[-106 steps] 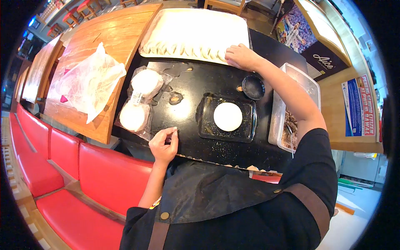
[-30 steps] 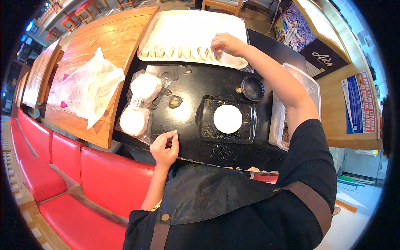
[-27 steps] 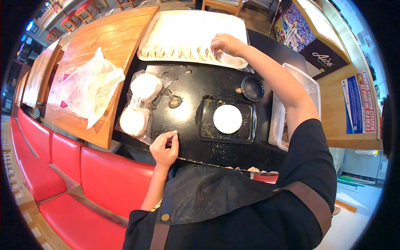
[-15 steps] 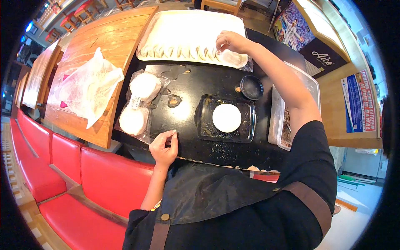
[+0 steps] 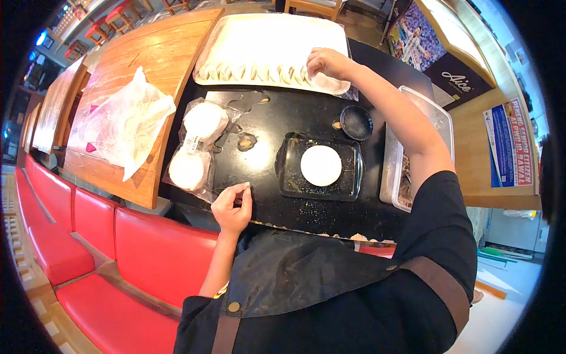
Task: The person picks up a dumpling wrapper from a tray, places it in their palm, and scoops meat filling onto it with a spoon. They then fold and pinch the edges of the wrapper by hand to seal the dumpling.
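A white tray [image 5: 271, 41] holds a row of several pale dumplings [image 5: 253, 72] along its near edge. My right hand [image 5: 328, 63] is over the right end of that row, fingers pinched together; whether a dumpling is between them is hidden. Over the black table's near edge, my left hand [image 5: 232, 207] is closed, thumb against forefinger, with a tiny pale bit at the fingertips that I cannot make out. Between my arms, a stack of round white wrappers [image 5: 321, 166] lies on a black tray [image 5: 289, 187]. A small black bowl [image 5: 356, 123] stands behind it.
Two bagged wrapper stacks [image 5: 205, 121] lie at the left of the black table [image 5: 259, 121]. A clear tub [image 5: 391, 171] with brown filling [image 5: 405, 186] is at the right, under my forearm. A plastic bag [image 5: 132, 121] lies on the wooden table [image 5: 118, 71]. Red seats [image 5: 156, 259] stand at the lower left.
My right hand has shifted very slightly down at the right end of the dumpling row. My left hand has stayed in place.
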A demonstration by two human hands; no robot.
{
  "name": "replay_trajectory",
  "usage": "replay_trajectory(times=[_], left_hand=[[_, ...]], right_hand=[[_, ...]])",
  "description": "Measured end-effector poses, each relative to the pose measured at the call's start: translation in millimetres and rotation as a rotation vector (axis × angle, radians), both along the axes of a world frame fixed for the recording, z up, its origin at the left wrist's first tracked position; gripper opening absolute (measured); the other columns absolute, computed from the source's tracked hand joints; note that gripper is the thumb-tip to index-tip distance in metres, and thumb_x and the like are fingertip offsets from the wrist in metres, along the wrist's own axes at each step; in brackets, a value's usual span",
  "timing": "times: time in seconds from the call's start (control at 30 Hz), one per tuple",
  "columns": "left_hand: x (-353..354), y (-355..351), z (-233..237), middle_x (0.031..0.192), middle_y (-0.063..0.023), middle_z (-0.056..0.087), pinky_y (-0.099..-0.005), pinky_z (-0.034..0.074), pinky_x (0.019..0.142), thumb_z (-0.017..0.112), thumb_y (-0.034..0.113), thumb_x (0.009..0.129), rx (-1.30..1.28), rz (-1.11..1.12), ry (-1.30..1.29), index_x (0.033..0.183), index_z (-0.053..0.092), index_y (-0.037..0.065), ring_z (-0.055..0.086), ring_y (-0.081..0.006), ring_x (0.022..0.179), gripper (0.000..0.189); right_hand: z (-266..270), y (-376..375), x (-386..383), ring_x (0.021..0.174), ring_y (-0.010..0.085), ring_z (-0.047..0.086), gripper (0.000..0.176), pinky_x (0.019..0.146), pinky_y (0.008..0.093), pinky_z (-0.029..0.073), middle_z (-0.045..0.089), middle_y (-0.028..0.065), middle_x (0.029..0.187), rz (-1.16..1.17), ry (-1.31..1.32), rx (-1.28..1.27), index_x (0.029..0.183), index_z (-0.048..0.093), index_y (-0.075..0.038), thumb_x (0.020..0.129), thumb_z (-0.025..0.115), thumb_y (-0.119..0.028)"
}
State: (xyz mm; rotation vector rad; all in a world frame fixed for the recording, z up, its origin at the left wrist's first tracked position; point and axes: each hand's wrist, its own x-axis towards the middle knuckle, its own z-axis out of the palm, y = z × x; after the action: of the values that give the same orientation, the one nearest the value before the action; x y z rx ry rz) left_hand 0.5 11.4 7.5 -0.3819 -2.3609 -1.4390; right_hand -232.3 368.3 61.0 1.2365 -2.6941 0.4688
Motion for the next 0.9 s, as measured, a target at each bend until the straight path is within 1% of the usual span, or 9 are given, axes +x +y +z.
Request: replay_trajectory(times=[0.2,0.3,0.37,0.47,0.57,0.6,0.67,0.73,0.9], left_hand=[[0.6,-0.1,-0.3,0.069,-0.0056,0.064,-0.0199,0.045,0.048,0.065,0.004,0.077,-0.004,0.003,-0.007,0.083,0.067,0.003,0.058,-0.0093,0.054,0.006],[0.3,0.2,0.2,0.069,-0.0057,0.063,-0.0201,0.045,0.048,0.065,0.003,0.077,-0.005,0.002,-0.003,0.083,0.066,0.003,0.058,-0.0094,0.054,0.007],[0.6,0.7,2.3,0.069,-0.0057,0.063,-0.0201,0.045,0.048,0.065,0.003,0.077,-0.004,-0.004,0.008,0.083,0.066,0.003,0.058,-0.0094,0.054,0.007],[1.6,0.4,5.0,0.072,-0.0070,0.065,-0.0207,0.047,0.053,0.065,0.002,0.077,-0.012,0.001,-0.045,0.082,0.066,0.001,0.060,-0.0093,0.058,0.005],[1.5,-0.3,3.9,0.072,-0.0072,0.065,-0.0209,0.047,0.053,0.065,0.002,0.077,-0.010,0.002,-0.049,0.083,0.066,0.001,0.061,-0.0094,0.059,0.006],[1.3,-0.7,2.6,0.072,-0.0073,0.065,-0.0210,0.047,0.053,0.065,0.002,0.077,-0.004,-0.001,-0.050,0.083,0.066,0.001,0.061,-0.0096,0.059,0.006],[0.8,-1.2,0.1,0.072,-0.0074,0.065,-0.0211,0.047,0.053,0.065,0.002,0.077,0.003,-0.004,-0.051,0.084,0.066,0.001,0.061,-0.0098,0.059,0.006],[0.4,-0.8,-1.3,0.071,-0.0069,0.065,-0.0209,0.046,0.049,0.065,0.003,0.076,0.008,-0.003,-0.026,0.083,0.067,0.003,0.060,-0.0110,0.055,0.007],[0.2,0.0,1.5,0.072,-0.0072,0.065,-0.0211,0.046,0.049,0.066,0.003,0.076,-0.011,-0.004,-0.004,0.083,0.066,0.002,0.060,-0.0113,0.055,0.007]], right_hand=[[2.9,-1.1,0.1,0.078,0.0212,0.057,0.012,0.069,0.0317,0.048,0.062,0.0037,0.074,0.012,-0.056,-0.002,0.068,0.065,-0.009,0.069,0.059,0.002],[5.7,-6.9,-2.2,0.080,0.0217,0.058,0.014,0.071,0.0316,0.049,0.062,0.0052,0.079,-0.054,-0.027,-0.054,0.073,0.065,-0.008,0.070,0.058,0.004],[5.2,-11.3,-5.5,0.082,0.0213,0.058,0.014,0.073,0.0311,0.050,0.062,0.0058,0.082,-0.089,0.054,-0.106,0.076,0.066,-0.008,0.072,0.057,0.003],[3.1,-17.9,-6.7,0.086,0.0228,0.056,0.017,0.076,0.0327,0.048,0.064,0.0033,0.084,-0.047,0.007,-0.032,0.079,0.067,-0.009,0.071,0.057,0.002],[-1.3,-19.9,-8.7,0.086,0.0227,0.056,0.017,0.076,0.0333,0.048,0.065,0.0033,0.084,-0.015,0.007,0.029,0.079,0.067,-0.010,0.070,0.057,0.000],[-5.0,-22.0,-9.8,0.081,0.0203,0.057,0.011,0.071,0.0315,0.049,0.063,0.0005,0.077,0.006,0.091,-0.027,0.073,0.067,-0.013,0.071,0.057,-0.009],[-3.7,-23.3,-9.9,0.081,0.0205,0.057,0.011,0.071,0.0317,0.049,0.063,0.0008,0.077,0.014,0.109,-0.025,0.073,0.067,-0.013,0.071,0.057,-0.009],[-2.9,-23.8,-9.3,0.081,0.0206,0.057,0.012,0.071,0.0320,0.049,0.063,0.0011,0.077,0.018,0.124,-0.023,0.073,0.067,-0.013,0.072,0.056,-0.009],[-1.2,-23.8,-8.1,0.081,0.0221,0.058,0.015,0.072,0.0326,0.049,0.064,0.0018,0.080,-0.001,0.057,0.001,0.079,0.068,-0.013,0.070,0.057,-0.008]])
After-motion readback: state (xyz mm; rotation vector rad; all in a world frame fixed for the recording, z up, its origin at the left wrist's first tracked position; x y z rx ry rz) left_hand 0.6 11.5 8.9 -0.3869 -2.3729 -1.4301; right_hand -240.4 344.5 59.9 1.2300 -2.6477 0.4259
